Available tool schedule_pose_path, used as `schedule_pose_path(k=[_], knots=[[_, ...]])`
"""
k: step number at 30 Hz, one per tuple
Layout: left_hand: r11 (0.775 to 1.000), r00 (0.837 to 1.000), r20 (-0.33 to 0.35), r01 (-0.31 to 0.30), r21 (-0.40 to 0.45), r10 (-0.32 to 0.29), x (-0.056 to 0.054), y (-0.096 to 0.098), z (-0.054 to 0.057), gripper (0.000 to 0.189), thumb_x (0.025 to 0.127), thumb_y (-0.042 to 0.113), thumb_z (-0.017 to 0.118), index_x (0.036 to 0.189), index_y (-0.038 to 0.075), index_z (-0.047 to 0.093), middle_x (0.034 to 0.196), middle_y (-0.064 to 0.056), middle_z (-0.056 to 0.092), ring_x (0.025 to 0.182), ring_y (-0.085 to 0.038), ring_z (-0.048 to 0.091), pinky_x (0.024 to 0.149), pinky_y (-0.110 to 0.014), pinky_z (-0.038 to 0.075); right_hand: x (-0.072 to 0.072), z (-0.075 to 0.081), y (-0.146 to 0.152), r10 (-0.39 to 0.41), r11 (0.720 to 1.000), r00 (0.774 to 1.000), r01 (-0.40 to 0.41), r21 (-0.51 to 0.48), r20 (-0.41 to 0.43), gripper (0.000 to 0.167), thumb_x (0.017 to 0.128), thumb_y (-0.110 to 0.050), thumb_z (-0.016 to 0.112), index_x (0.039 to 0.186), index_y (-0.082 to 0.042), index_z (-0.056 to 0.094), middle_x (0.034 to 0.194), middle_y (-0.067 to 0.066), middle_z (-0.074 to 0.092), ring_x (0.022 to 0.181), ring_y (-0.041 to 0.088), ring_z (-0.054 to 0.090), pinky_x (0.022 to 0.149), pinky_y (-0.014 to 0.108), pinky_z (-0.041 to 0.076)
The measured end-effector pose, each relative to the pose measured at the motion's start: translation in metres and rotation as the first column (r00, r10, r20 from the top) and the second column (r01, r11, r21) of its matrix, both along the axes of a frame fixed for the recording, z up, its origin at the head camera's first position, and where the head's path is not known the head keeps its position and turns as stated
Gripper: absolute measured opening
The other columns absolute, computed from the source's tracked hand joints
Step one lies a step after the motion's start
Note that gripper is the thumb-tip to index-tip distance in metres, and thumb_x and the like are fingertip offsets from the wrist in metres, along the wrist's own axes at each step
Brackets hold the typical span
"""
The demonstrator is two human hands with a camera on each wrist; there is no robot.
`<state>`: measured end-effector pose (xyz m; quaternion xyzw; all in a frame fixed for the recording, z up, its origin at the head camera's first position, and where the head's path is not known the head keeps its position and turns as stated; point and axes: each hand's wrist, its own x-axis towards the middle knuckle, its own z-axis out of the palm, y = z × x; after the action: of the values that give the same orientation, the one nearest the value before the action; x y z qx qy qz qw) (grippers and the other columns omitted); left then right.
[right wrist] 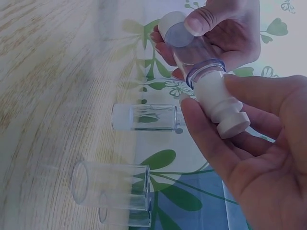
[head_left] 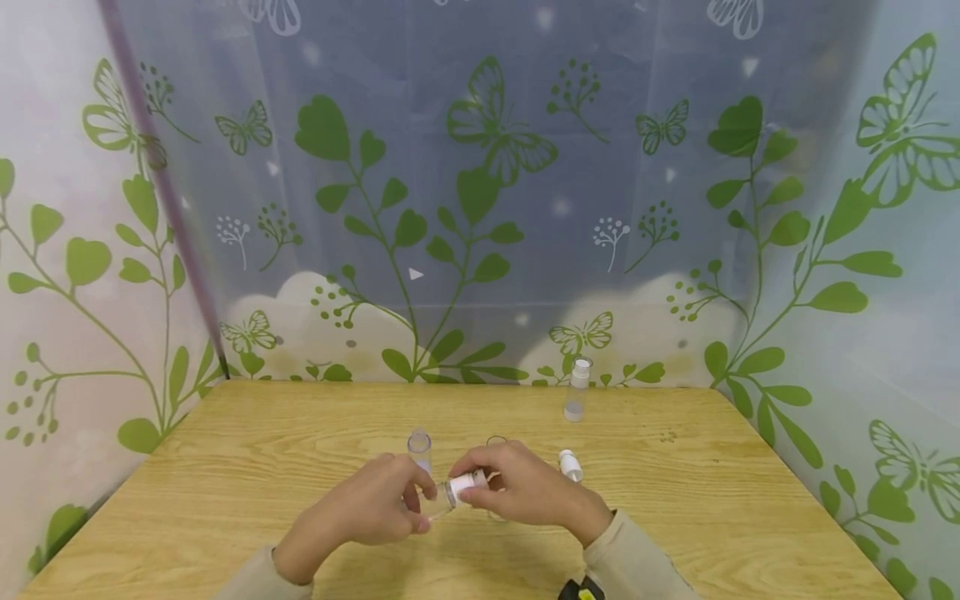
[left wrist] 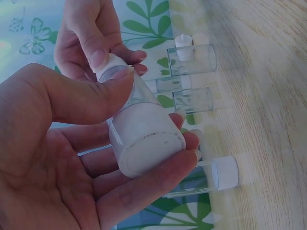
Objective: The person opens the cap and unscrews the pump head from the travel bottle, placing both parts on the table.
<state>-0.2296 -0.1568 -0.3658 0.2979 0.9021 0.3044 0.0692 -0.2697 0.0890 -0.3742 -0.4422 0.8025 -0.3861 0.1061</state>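
My left hand [head_left: 378, 500] holds a small clear bottle [right wrist: 194, 55] with a white base [left wrist: 146, 139], the thumb on one side and fingers beneath. With thumb and fingers my right hand [head_left: 528, 490] grips a white pump head [right wrist: 215, 96] at the bottle's neck. The pump sits against the clear collar; I cannot tell whether it is threaded on. The bottle lies tilted between the two hands, above the table. Just beyond the left hand stands another clear bottle [head_left: 420, 446] with a white base [left wrist: 224, 173].
A loose white pump head [head_left: 570, 465] stands right of my right hand. Two clear cylindrical covers [right wrist: 112, 184] stand nearby, partly hidden by that hand in the head view. Farther back is a pump bottle [head_left: 577, 392]. A black and yellow object [head_left: 581, 590] shows at the front edge.
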Motion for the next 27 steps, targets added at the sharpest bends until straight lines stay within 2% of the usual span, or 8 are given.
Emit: schedule_pose_path(k=[9,27], knots=[[1.000,1.000,0.005,-0.010,-0.001,0.010,0.0002,0.0003,-0.0010,0.023,0.081,0.005,0.083,0.102,0.000,0.077,0.081,-0.003,0.077,0.071,-0.007,0.068,0.061,-0.023,0.055,-0.0007,-0.0005,0.0007,0.011,0.999,1.000,-0.010,-0.051,0.011,0.016,0.098,-0.007,0.069,0.114,-0.005,0.071,0.110,0.011,0.072,0.095,0.001,0.063,0.083,0.018,0.058],[1.000,1.000,0.017,-0.018,-0.002,0.018,0.0003,0.0000,-0.0010,0.026,0.081,0.006,0.083,0.105,-0.002,0.076,0.083,-0.005,0.077,0.072,-0.011,0.070,0.061,-0.024,0.056,-0.0016,0.0002,0.0038,0.021,0.996,0.999,-0.024,-0.081,-0.036,0.015,0.094,-0.002,0.073,0.108,-0.008,0.072,0.116,0.010,0.073,0.102,0.013,0.068,0.087,0.022,0.059]])
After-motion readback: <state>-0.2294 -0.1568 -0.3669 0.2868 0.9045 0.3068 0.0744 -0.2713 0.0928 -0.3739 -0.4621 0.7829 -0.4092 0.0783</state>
